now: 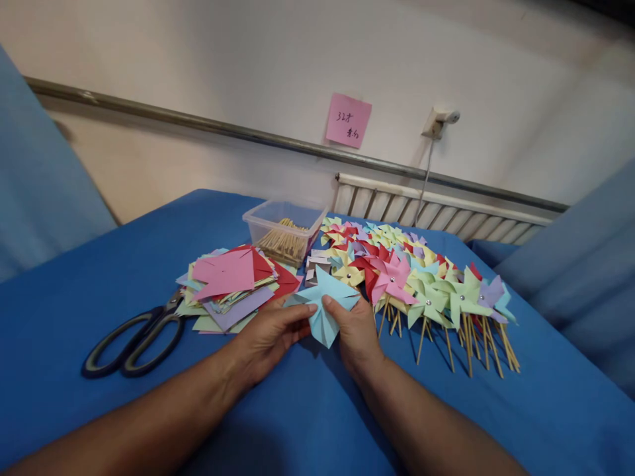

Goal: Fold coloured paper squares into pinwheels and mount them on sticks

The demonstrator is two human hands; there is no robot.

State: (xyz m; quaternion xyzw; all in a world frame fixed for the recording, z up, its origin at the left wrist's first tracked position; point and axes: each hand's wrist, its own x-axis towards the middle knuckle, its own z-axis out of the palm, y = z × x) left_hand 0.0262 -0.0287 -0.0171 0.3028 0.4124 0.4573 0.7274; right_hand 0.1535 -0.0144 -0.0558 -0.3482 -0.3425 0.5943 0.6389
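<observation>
My left hand [270, 337] and right hand [358, 334] are both pinched on a light-blue folded paper [323, 291], which sits between them with a thumb on either side. Beyond my left hand lies a pile of coloured papers [225, 272], with scissors [171, 328] farther left; crowded pinwheels [394, 268] lie beyond and right of my right hand.

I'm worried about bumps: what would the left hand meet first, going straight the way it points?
Probably the right hand, just beyond the folded light-blue paper that both hold, though depth is unclear.
</observation>
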